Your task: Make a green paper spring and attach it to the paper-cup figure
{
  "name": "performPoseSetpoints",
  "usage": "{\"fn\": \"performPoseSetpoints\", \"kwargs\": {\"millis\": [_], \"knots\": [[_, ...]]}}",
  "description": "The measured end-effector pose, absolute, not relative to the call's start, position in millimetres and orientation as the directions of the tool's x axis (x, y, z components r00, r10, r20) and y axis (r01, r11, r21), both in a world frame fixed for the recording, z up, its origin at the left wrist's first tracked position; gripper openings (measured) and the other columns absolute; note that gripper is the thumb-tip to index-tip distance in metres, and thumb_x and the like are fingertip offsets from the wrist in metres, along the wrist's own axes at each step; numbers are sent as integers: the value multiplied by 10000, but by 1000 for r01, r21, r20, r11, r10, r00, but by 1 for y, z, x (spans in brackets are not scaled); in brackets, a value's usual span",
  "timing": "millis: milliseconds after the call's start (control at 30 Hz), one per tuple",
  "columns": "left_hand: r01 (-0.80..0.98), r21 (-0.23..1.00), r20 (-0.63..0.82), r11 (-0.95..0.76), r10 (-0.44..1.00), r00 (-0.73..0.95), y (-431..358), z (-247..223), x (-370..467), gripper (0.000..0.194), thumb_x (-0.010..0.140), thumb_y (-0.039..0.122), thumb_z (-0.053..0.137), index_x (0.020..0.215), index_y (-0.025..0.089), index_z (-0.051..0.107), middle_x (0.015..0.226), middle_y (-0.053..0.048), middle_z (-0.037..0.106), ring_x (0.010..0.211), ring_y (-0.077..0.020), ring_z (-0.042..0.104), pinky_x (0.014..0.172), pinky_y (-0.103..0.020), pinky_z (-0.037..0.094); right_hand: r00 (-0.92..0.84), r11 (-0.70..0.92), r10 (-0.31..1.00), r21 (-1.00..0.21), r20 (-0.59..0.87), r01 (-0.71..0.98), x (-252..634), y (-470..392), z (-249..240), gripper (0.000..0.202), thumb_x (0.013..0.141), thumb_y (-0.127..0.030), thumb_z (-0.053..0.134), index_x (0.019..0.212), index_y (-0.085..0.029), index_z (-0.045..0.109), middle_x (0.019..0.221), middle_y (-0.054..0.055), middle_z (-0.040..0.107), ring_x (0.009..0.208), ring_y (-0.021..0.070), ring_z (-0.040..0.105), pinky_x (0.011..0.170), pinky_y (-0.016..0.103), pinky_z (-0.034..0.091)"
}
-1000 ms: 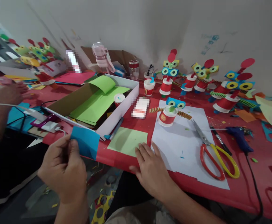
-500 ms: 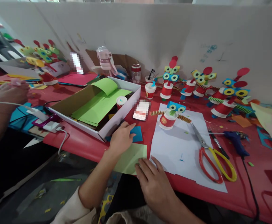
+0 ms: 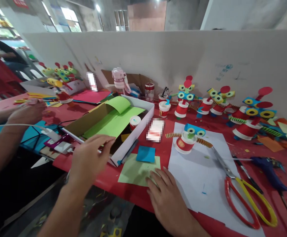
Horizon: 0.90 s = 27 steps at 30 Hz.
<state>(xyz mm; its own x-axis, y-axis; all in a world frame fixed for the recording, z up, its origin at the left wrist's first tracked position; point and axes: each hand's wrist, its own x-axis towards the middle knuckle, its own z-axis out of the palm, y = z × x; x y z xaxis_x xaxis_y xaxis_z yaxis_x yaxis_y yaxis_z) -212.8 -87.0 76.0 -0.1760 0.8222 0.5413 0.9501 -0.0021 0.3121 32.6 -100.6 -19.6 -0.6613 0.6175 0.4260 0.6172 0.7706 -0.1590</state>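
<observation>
My left hand (image 3: pixel 90 159) is raised over the near left corner of the white box (image 3: pixel 127 149). Its thumb and fingertips come together in a pinch; I cannot make out anything between them. My right hand (image 3: pixel 166 197) lies flat, fingers a little apart, on the lower right edge of a pale green sheet (image 3: pixel 131 172). A small blue paper square (image 3: pixel 145 154) rests on the sheet's upper part. Green paper (image 3: pixel 116 120) and a paper cup (image 3: pixel 134 122) are inside the box. Right of my hands, a red cup figure (image 3: pixel 184 143) with blue eyes stands on white paper (image 3: pixel 190 181).
Large scissors (image 3: pixel 230 176) with red and yellow handles lie on the white paper. Beyond them are a marker (image 3: pixel 248 176) and a blue glue gun (image 3: pixel 269 171) with its cord. Finished cup figures (image 3: pixel 248 128) line the back. Another person's hands (image 3: pixel 27 113) work at the left.
My left hand has lifted off the blue square and moved left over the box corner. The blue square now lies uncovered on the pale green sheet. The view has tilted up.
</observation>
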Motion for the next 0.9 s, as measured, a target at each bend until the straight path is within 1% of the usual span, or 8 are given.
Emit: {"fn": "performPoseSetpoints", "kwargs": {"millis": [100, 167, 300, 433, 533, 700, 800, 900], "knots": [[995, 99, 236, -17, 972, -7, -38, 80, -240, 193, 833, 278, 567, 847, 216, 750, 1022, -87, 708, 1042, -268, 608, 951, -406, 442, -607, 792, 593, -244, 529, 560, 29, -100, -21, 234, 902, -232, 570, 1125, -210, 639, 1176, 34, 681, 1163, 245, 545, 1060, 435, 382], [999, 11, 76, -51, 996, 50, -10, 76, -246, 234, 765, 249, 621, 959, 200, 740, 1204, -138, 624, 1172, -318, 531, 981, -436, 410, -572, 797, 584, -277, 576, 536, 27, -97, -23, 202, 904, -196, 554, 1082, -199, 648, 1106, 40, 702, 1121, 243, 569, 1028, 437, 420], [998, -5, -141, -55, 989, 54, 15, 73, -246, 446, 682, 39, 497, 1077, 198, 629, 1098, -126, 618, 934, -257, 639, 781, -352, 474, -512, 815, 551, -292, 659, 501, 25, -87, -29, 166, 896, -135, 524, 979, -184, 660, 976, 47, 723, 1026, 222, 614, 954, 400, 484], [994, -6, -80, 109, 991, -109, 15, 87, -265, 474, 706, 19, 399, 1113, 189, 573, 1010, -126, 673, 924, -285, 657, 751, -352, 456, -487, 867, 446, -227, 751, 444, 24, -80, -34, 184, 910, -113, 486, 934, -158, 664, 857, 45, 722, 906, 191, 640, 887, 345, 518], [955, -12, -31, 297, 954, -297, 14, 98, -289, 437, 787, 116, 391, 1188, 175, 556, 1012, -162, 697, 943, -326, 658, 765, -375, 454, -470, 868, 439, -227, 766, 441, 21, -77, -34, 194, 917, -114, 476, 891, -150, 665, 775, 39, 706, 808, 169, 639, 828, 314, 533], [885, 10, 50, 466, 883, -466, 13, 108, -308, 455, 804, 193, 391, 1224, 205, 564, 1040, -159, 705, 965, -343, 655, 770, -387, 465, -419, 850, 441, -218, 794, 480, 18, -75, -35, 236, 940, -135, 469, 819, -167, 670, 724, 23, 704, 774, 162, 643, 789, 299, 527], [873, -20, 80, 488, 871, -485, 13, 108, -306, 486, 795, 193, 385, 1249, 213, 556, 1030, -161, 706, 952, -360, 652, 755, -417, 470, -417, 849, 453, -240, 788, 470, 18, -74, -36, 256, 954, -153, 464, 812, -164, 677, 727, 21, 709, 776, 160, 643, 777, 293, 524], [938, 50, -1, 342, 940, -342, 16, 98, -303, 446, 775, 181, 402, 1168, 192, 613, 946, -125, 719, 861, -306, 666, 736, -383, 488, -419, 850, 452, -237, 787, 471, 19, -72, -35, 256, 956, -161, 470, 811, -158, 680, 723, 23, 710, 768, 160, 641, 760, 290, 525]]}}
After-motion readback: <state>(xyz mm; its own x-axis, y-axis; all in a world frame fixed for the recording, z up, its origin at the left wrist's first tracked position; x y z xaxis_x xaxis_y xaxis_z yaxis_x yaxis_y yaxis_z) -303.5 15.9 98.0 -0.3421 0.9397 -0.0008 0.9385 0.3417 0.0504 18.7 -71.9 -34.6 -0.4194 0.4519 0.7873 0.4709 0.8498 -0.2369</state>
